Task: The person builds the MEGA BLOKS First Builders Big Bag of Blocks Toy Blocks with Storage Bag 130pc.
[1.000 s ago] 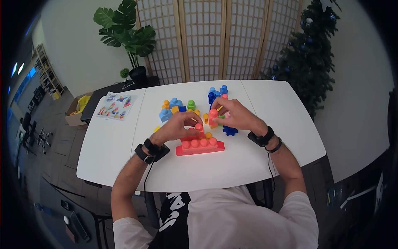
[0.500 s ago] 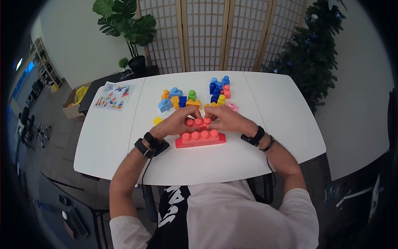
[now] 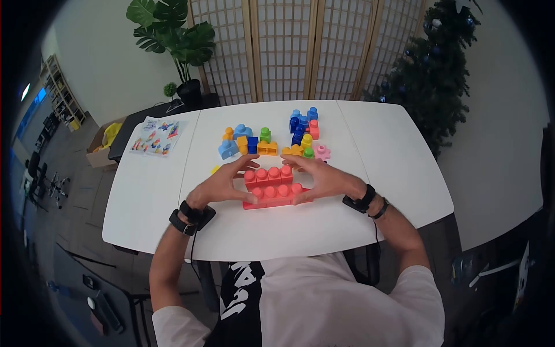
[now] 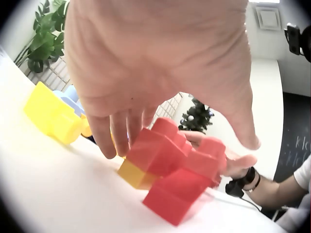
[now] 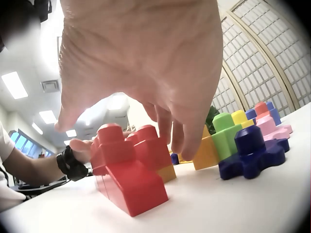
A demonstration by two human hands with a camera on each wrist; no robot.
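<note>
Two rows of red building blocks stand one behind the other at the middle of the table. The front row (image 3: 276,200) has studs on top and sloped ends; the back row (image 3: 268,178) sits on an orange block (image 4: 133,175). My left hand (image 3: 225,180) arches over the left end of both rows, thumb by the front one, fingers spread behind the back one. At the right end my right hand (image 3: 325,178) mirrors it, with thumb and fingers apart. In both wrist views a gap shows between palm and red studs.
Behind the hands lie loose blocks: orange (image 3: 267,148), light blue (image 3: 228,149), green (image 3: 265,135), and a dark blue cluster (image 3: 298,125). A navy gear-shaped piece (image 5: 255,153) and a pink one (image 3: 322,152) lie right. A picture sheet (image 3: 156,137) lies far left.
The right hand brought a red block onto the back row, and both hands pressed there. Since then they have moved apart to the rows' ends, fingers spreading. The back row now shows fully.
</note>
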